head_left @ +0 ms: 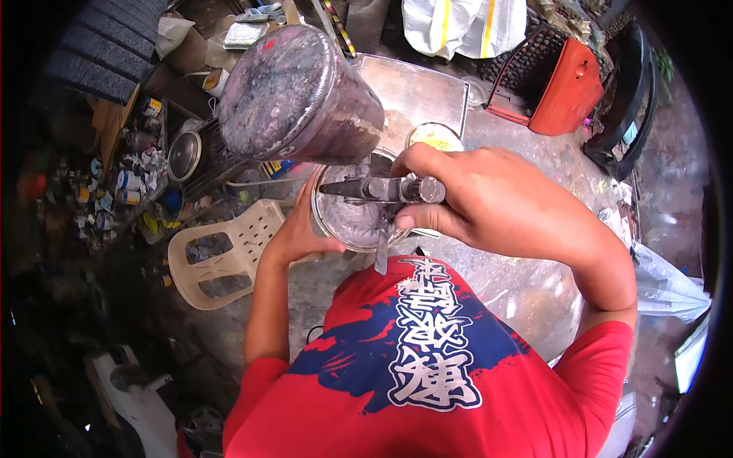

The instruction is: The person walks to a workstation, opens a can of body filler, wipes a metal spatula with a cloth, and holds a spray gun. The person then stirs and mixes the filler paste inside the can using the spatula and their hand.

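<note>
My right hand (496,202) is closed round the back of what looks like a spray gun (370,189), its dark metal body lying across a round can (319,210). A large cup (347,114), stained with grey and dark paint, rises from the gun toward the camera; its lid (271,91) is crusted with paint. My left hand (294,233) wraps round the can's left side, thumb near the rim. Thick grey paint (347,214) coats the inside of the can. A flat metal strip (383,256) sticks out over the can's near rim. The fingers under the gun are partly hidden.
Behind my right hand stands a can with yellow contents (435,136) by a metal-edged board (416,91). A beige plastic chair (225,256) is at left, beside cluttered cans and bottles (126,183). An orange-red panel (569,88) and white sacks (466,27) lie at the back.
</note>
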Motion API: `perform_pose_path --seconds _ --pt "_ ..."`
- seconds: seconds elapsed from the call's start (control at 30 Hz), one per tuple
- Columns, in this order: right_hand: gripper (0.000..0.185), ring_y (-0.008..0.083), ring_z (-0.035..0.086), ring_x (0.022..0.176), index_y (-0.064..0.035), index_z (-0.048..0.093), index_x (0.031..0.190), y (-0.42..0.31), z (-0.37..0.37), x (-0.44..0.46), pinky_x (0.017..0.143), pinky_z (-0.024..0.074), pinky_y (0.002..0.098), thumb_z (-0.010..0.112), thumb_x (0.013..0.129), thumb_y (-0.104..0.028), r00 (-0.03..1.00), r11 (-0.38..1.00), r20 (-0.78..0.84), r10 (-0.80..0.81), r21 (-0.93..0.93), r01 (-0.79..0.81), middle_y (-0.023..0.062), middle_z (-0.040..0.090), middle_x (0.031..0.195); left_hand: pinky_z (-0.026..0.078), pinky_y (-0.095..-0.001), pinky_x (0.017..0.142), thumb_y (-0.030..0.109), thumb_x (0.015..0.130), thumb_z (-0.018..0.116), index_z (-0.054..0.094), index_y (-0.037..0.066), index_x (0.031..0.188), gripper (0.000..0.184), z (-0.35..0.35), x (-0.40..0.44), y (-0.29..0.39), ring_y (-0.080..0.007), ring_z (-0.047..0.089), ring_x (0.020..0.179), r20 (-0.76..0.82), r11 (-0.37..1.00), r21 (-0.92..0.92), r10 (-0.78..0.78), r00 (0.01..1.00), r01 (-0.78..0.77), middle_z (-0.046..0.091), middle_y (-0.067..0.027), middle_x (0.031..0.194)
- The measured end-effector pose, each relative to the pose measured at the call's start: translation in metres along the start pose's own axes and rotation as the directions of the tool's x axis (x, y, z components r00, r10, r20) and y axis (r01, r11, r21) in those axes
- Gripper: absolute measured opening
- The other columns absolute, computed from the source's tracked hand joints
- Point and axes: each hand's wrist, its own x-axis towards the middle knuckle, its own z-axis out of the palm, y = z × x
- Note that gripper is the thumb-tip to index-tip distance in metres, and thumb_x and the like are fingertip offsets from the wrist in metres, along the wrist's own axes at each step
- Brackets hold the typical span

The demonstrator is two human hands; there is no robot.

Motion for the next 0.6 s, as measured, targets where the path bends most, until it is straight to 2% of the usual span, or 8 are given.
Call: perform_pose_path --seconds 0.13,0.23,0.3,0.47,0.57,0.6 --pt "0.036 0.0445 0.065 0.083 -0.0042 0.051 0.110 -0.003 0.001 0.003 0.070 0.0496 0.0524 0.066 0.095 -0.033 0.999 0.999 -0.031 0.021 -0.048 -0.023 0.0211 0.066 0.080 0.019 -0.0462 0.124 0.071 0.045 0.089 0.021 -0.001 0.158 0.150 0.002 0.000 -0.003 -0.0359 0.029 0.150 -0.026 0.998 -0.060 0.015 1.000 -0.017 0.035 -0.0214 0.158" --pt "0.039 0.0446 0.065 0.081 -0.0045 0.051 0.112 0.001 0.010 0.003 0.069 0.0496 0.0523 0.066 0.095 -0.035 0.991 0.997 -0.130 -0.014 -0.071 0.005 0.0210 0.066 0.079 0.020 -0.0466 0.123 0.071 0.047 0.088 0.023 -0.001 0.157 0.147 0.004 0.004 0.005 -0.0357 0.031 0.149 -0.048 0.994 -0.085 0.062 0.997 -0.066 0.037 -0.0209 0.157" --pt "0.040 0.0442 0.065 0.081 -0.0048 0.050 0.114 0.000 0.008 0.003 0.069 0.0495 0.0524 0.066 0.095 -0.036 0.994 0.995 -0.103 0.034 -0.092 -0.044 0.0208 0.067 0.080 0.020 -0.0469 0.123 0.070 0.049 0.088 0.024 0.000 0.157 0.144 0.002 0.007 0.008 -0.0361 0.031 0.149 -0.049 0.991 -0.095 0.086 0.995 -0.091 0.038 -0.0206 0.156" --pt "0.043 0.0411 0.064 0.072 -0.0084 0.054 0.121 0.004 0.013 0.000 0.061 0.0463 0.0486 0.073 0.091 -0.034 0.980 0.990 -0.191 0.052 -0.121 -0.076 0.0181 0.066 0.078 0.021 -0.0480 0.122 0.063 0.052 0.089 0.026 0.001 0.157 0.137 0.004 0.008 0.007 -0.0384 0.033 0.147 -0.099 0.991 -0.007 0.130 0.987 -0.132 0.039 -0.0213 0.155" --pt "0.043 0.0407 0.065 0.073 -0.0083 0.054 0.121 0.006 0.014 -0.003 0.061 0.0469 0.0483 0.073 0.091 -0.033 0.975 0.987 -0.211 0.067 -0.128 -0.095 0.0181 0.067 0.079 0.026 -0.0439 0.121 0.053 0.051 0.095 0.019 -0.001 0.158 0.142 0.005 0.012 0.004 -0.0322 0.033 0.147 -0.077 0.991 0.059 0.128 0.989 -0.124 0.034 -0.0203 0.156" --pt "0.043 0.0407 0.065 0.074 -0.0082 0.054 0.120 0.008 0.015 -0.005 0.061 0.0471 0.0483 0.073 0.091 -0.033 0.974 0.987 -0.218 0.069 -0.129 -0.099 0.0181 0.067 0.079 0.026 -0.0442 0.121 0.054 0.051 0.094 0.020 -0.001 0.158 0.141 0.006 0.013 0.009 -0.0330 0.032 0.148 -0.090 0.990 0.086 0.118 0.989 -0.111 0.033 -0.0211 0.157"
